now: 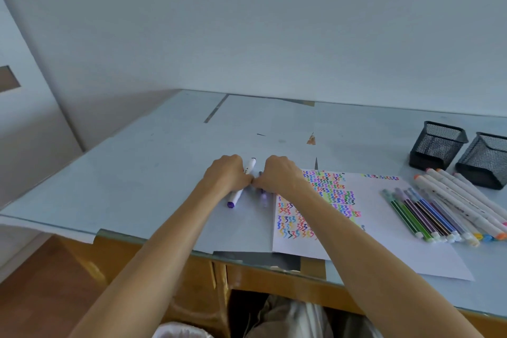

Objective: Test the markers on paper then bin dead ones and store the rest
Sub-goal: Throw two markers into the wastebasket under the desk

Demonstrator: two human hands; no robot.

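My left hand (227, 173) and my right hand (280, 173) are curled into fists on the table, with their fingertips meeting. Between them they pinch a thin purple pen (263, 197), whose lower end sticks out below my right hand. A thick white marker with purple caps (238, 192) lies slanted on the table, partly under my left hand. To the right lies the test paper (384, 233), covered with rows of coloured squiggles. On its right side sits a row of several thin and thick markers (439, 212).
Two black mesh pen holders (438, 145) (485, 160) stand at the far right of the glass-topped table (153, 170). A white-lined bin (178, 331) shows below the table's front edge. A wall runs close behind the table.
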